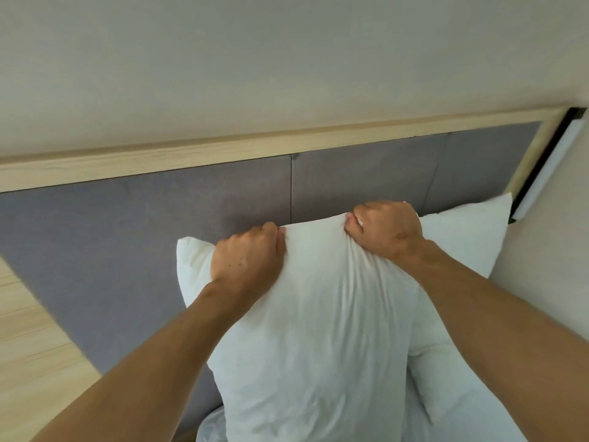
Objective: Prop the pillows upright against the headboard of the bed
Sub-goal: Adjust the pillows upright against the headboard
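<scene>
Two hands, two pillows, one headboard.

Left hand (247,255) and right hand (387,229) are each clenched on the top edge of the front pillow (312,330), fabric bunched under the knuckles; both bare forearms run in from the bottom corners. That white pillow stands upright at centre frame, its top against the grey padded headboard (159,218). A second white pillow (468,237) stands just behind and to the right, partly covered, one corner poking up near the right edge. One pale wooden rail (223,151) caps the headboard; plain wall (255,59) fills the upper frame. White bedding (212,425) shows at bottom centre.
</scene>
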